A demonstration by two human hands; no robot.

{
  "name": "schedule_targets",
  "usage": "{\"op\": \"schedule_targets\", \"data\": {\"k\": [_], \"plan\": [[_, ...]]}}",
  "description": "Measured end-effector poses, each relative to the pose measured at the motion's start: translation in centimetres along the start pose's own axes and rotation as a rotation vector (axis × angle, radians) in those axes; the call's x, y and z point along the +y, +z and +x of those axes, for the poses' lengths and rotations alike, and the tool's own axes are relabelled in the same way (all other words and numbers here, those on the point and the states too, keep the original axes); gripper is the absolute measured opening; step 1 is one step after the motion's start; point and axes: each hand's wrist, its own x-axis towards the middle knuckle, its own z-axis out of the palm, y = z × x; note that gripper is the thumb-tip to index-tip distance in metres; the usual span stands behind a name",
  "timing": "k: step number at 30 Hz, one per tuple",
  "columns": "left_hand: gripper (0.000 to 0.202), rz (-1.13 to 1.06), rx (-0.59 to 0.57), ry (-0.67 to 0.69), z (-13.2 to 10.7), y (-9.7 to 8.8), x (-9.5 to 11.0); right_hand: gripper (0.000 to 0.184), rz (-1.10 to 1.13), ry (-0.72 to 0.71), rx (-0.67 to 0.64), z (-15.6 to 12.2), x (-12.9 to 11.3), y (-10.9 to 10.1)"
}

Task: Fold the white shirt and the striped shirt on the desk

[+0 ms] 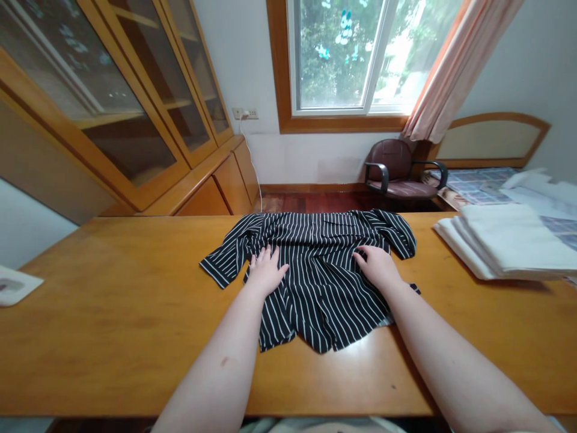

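A black shirt with white stripes (311,264) lies spread on the wooden table, its sleeves out to both sides and its cloth creased. My left hand (267,273) rests flat on the shirt's left part, fingers spread, holding nothing. On the right part, my right hand (377,266) has its fingers bent and the thumb close to them, with striped cloth at the fingertips. Part of the shirt's right side is hidden beneath that hand and forearm.
The wooden table (135,313) reaches across the view. A stack of folded white cloth (505,240) sits at its right; a white item (18,285) lies at the left edge. Beyond are a glass-door cabinet (180,150), a brown armchair (394,162) and a bed (478,180).
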Motion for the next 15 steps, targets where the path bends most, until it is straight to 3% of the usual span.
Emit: {"op": "schedule_targets", "data": {"k": [9, 15], "plan": [[0.070, -0.046, -0.081, 0.048, -0.8, -0.2, 0.8, 0.073, -0.100, 0.068, -0.184, 0.2, 0.4, 1.8], [0.067, -0.038, 0.007, -0.015, 0.1, 0.4, 0.4, 0.075, -0.066, -0.032, -0.223, 0.1, 1.1, 1.5]]}}
